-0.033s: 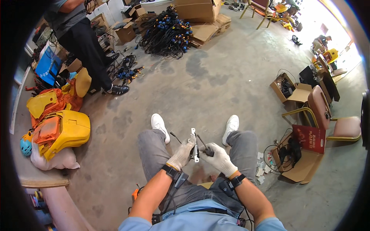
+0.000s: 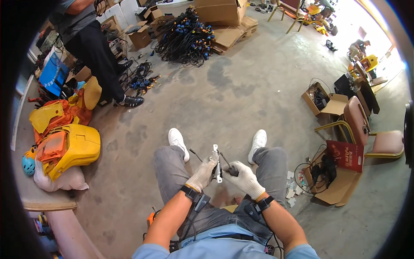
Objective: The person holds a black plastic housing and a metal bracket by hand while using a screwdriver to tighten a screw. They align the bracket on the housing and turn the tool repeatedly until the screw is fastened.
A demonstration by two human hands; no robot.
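Observation:
My left hand (image 2: 202, 173), in a white knit glove, is closed around a narrow white metal bracket (image 2: 215, 149) with dark parts along its side. From the same fist a thin black rod (image 2: 196, 154) points up and to the left; its kind is unclear. My right hand (image 2: 248, 179), gloved too, grips a dark-handled tool (image 2: 233, 171) with a thin shaft, which looks like a screwdriver. Its shaft leans toward the bracket's right side, and I cannot tell whether they touch. Both hands are close together above the floor, between my knees.
Left of me lie yellow and orange plastic shells (image 2: 77, 144) on a pale sack (image 2: 60, 179). At right are an open cardboard box (image 2: 345, 190) and chairs (image 2: 356, 114). A person (image 2: 92, 47) stands at the far left, near a heap of black cables (image 2: 185, 41).

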